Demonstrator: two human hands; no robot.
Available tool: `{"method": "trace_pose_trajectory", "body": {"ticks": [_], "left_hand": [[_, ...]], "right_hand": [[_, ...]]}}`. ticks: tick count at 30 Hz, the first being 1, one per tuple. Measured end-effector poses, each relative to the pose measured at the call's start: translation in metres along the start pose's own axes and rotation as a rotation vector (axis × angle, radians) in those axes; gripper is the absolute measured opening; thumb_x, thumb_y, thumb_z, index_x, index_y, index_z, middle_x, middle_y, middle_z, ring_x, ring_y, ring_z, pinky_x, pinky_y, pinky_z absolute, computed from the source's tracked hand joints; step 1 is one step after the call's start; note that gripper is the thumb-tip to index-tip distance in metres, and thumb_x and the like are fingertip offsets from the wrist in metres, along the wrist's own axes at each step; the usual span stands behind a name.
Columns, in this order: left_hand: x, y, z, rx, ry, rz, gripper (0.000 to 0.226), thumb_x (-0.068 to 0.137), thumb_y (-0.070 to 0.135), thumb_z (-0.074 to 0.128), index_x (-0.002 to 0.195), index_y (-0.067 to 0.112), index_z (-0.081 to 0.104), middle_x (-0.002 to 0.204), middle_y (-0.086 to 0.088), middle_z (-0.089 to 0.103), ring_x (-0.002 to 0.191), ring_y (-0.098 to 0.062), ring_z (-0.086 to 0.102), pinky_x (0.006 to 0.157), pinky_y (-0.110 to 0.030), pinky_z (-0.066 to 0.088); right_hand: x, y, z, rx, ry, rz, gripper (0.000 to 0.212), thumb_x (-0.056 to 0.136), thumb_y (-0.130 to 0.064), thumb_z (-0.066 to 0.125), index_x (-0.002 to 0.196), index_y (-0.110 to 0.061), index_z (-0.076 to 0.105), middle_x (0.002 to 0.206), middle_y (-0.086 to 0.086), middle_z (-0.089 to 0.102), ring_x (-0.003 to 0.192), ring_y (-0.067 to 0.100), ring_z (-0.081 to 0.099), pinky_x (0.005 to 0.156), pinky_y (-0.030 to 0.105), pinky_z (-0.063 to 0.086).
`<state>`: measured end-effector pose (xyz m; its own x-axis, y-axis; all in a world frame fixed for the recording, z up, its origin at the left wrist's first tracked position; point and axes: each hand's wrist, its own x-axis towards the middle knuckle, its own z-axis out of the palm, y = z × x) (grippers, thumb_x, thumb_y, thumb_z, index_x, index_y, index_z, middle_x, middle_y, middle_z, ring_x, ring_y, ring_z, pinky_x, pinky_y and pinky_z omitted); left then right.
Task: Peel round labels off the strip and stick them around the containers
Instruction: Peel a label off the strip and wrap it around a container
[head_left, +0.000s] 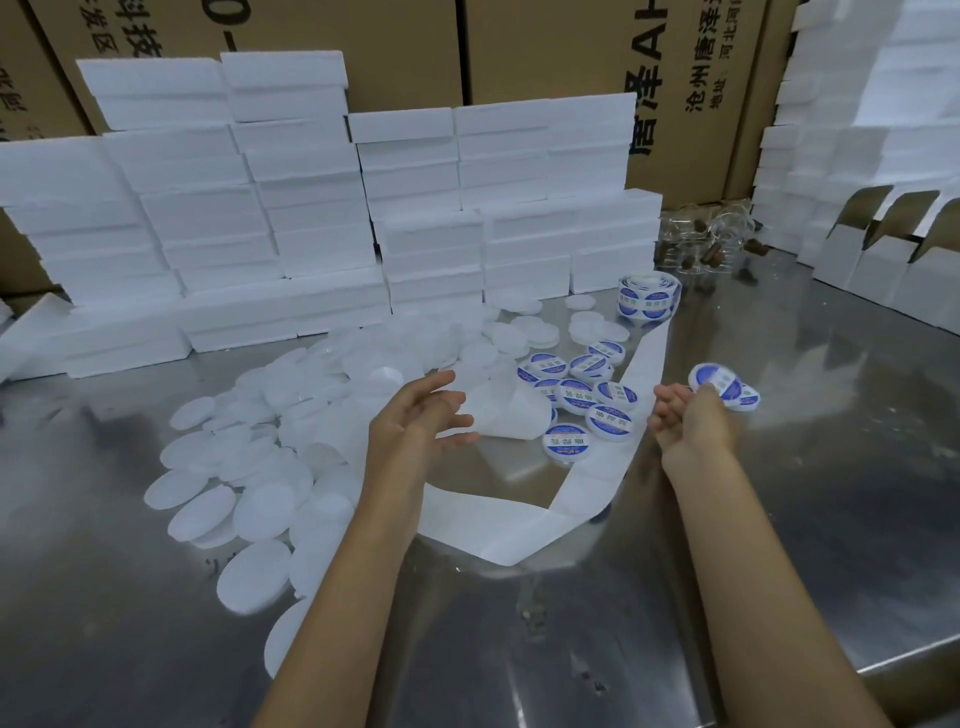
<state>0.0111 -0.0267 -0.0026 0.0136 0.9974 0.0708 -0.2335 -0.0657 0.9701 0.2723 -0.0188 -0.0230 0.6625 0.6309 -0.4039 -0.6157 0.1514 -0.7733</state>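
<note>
Nearest the camera, two bare forearms reach out over a shiny steel table. A long white strip of spent backing paper curls across the metal between them, its labels already gone. To the left of it lies a loose heap of plain white round plastic containers, none of them labelled.

The left hand hovers above the strip with fingers spread and relaxed, gripping nothing. The right hand pinches a round container with a blue-and-white label at its fingertips, held just above another labelled one on the table.

Between the hands sits a cluster of finished blue-labelled round containers. Beyond them the strip runs back to a roll of blue-and-white round labels. Stacks of white foam boxes rise behind the heap, with brown cardboard cartons at the back.

This looks like the end of one cycle: a labelled container is about to be set down with the finished ones. The next move would likely call for the free left hand to pick an unlabelled container from the heap, and for a fresh label to be peeled from further up the strip.
</note>
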Motion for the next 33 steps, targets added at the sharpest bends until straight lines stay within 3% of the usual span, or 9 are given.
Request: {"method": "trace_pose_trajectory", "body": {"ticks": [5, 7, 11, 14, 17, 21, 25, 30, 33], "left_hand": [[0.000, 0.001, -0.001, 0.014, 0.037, -0.007, 0.023, 0.093, 0.002, 0.063, 0.109, 0.013, 0.075, 0.092, -0.007, 0.073, 0.078, -0.024, 0.070, 0.078, -0.041, 0.062], [0.000, 0.002, -0.001, 0.020, 0.057, -0.004, 0.024, 0.094, 0.000, 0.057, 0.107, 0.011, 0.074, 0.088, -0.009, 0.073, 0.075, -0.024, 0.069, 0.077, -0.041, 0.062], [0.001, 0.003, -0.003, 0.032, 0.109, -0.009, 0.027, 0.093, -0.003, 0.051, 0.100, 0.010, 0.074, 0.079, -0.010, 0.070, 0.065, -0.021, 0.067, 0.081, -0.043, 0.062], [0.002, 0.002, -0.003, 0.042, 0.139, -0.026, 0.027, 0.093, -0.002, 0.050, 0.099, 0.010, 0.074, 0.075, -0.008, 0.071, 0.063, -0.021, 0.067, 0.086, -0.046, 0.060], [0.003, 0.001, -0.003, 0.043, 0.171, -0.045, 0.026, 0.094, 0.000, 0.050, 0.096, 0.011, 0.074, 0.074, -0.006, 0.071, 0.061, -0.020, 0.068, 0.086, -0.045, 0.060], [0.006, -0.001, -0.003, 0.038, 0.192, -0.061, 0.028, 0.095, 0.000, 0.048, 0.096, 0.010, 0.074, 0.075, -0.007, 0.071, 0.060, -0.020, 0.067, 0.078, -0.038, 0.061], [0.010, -0.002, -0.005, 0.056, 0.216, -0.060, 0.030, 0.095, -0.002, 0.045, 0.096, 0.009, 0.073, 0.071, -0.004, 0.070, 0.057, -0.018, 0.066, 0.069, -0.031, 0.060], [0.014, -0.005, -0.007, 0.074, 0.220, -0.062, 0.033, 0.095, -0.002, 0.043, 0.094, 0.010, 0.074, 0.070, -0.002, 0.071, 0.055, -0.016, 0.065, 0.058, -0.022, 0.058], [0.014, -0.006, -0.006, 0.074, 0.210, -0.059, 0.034, 0.094, -0.002, 0.043, 0.092, 0.012, 0.074, 0.068, 0.000, 0.070, 0.054, -0.015, 0.064, 0.057, -0.021, 0.057]], "right_hand": [[-0.005, 0.000, 0.004, -0.071, 0.047, -0.019, 0.021, 0.102, -0.021, 0.041, 0.099, -0.010, 0.058, 0.078, 0.004, 0.064, 0.054, 0.011, 0.048, 0.048, 0.021, 0.042], [-0.013, 0.004, 0.009, -0.235, 0.072, -0.165, 0.020, 0.099, -0.016, 0.044, 0.102, -0.009, 0.063, 0.075, 0.001, 0.066, 0.058, 0.012, 0.053, 0.050, 0.021, 0.045], [-0.033, 0.022, 0.035, -0.637, -0.204, -0.645, 0.017, 0.095, -0.020, 0.053, 0.100, -0.014, 0.068, 0.088, -0.001, 0.070, 0.083, 0.017, 0.065, 0.072, 0.030, 0.052], [-0.031, 0.030, 0.066, -0.922, -0.433, -0.780, 0.016, 0.095, -0.017, 0.055, 0.103, -0.016, 0.068, 0.099, -0.005, 0.067, 0.091, 0.011, 0.061, 0.081, 0.025, 0.047], [-0.015, 0.034, 0.101, -1.074, -0.504, -0.815, 0.021, 0.092, -0.011, 0.055, 0.109, -0.013, 0.069, 0.106, -0.001, 0.067, 0.094, 0.014, 0.060, 0.085, 0.026, 0.046], [0.012, 0.051, 0.138, -1.304, -0.608, -0.808, 0.029, 0.089, -0.008, 0.057, 0.118, -0.009, 0.064, 0.124, 0.007, 0.063, 0.116, 0.023, 0.055, 0.092, 0.025, 0.039], [0.032, 0.067, 0.156, -1.460, -0.695, -0.740, 0.040, 0.085, -0.008, 0.060, 0.124, -0.016, 0.059, 0.134, 0.012, 0.053, 0.121, 0.026, 0.051, 0.099, 0.030, 0.040], [0.044, 0.075, 0.165, -1.539, -0.761, -0.741, 0.035, 0.081, -0.008, 0.061, 0.115, -0.018, 0.060, 0.130, 0.004, 0.057, 0.124, 0.025, 0.047, 0.106, 0.042, 0.039], [0.048, 0.074, 0.167, -1.528, -0.742, -0.776, 0.028, 0.081, -0.016, 0.066, 0.109, -0.018, 0.061, 0.124, 0.005, 0.059, 0.118, 0.025, 0.051, 0.102, 0.040, 0.042]]}}
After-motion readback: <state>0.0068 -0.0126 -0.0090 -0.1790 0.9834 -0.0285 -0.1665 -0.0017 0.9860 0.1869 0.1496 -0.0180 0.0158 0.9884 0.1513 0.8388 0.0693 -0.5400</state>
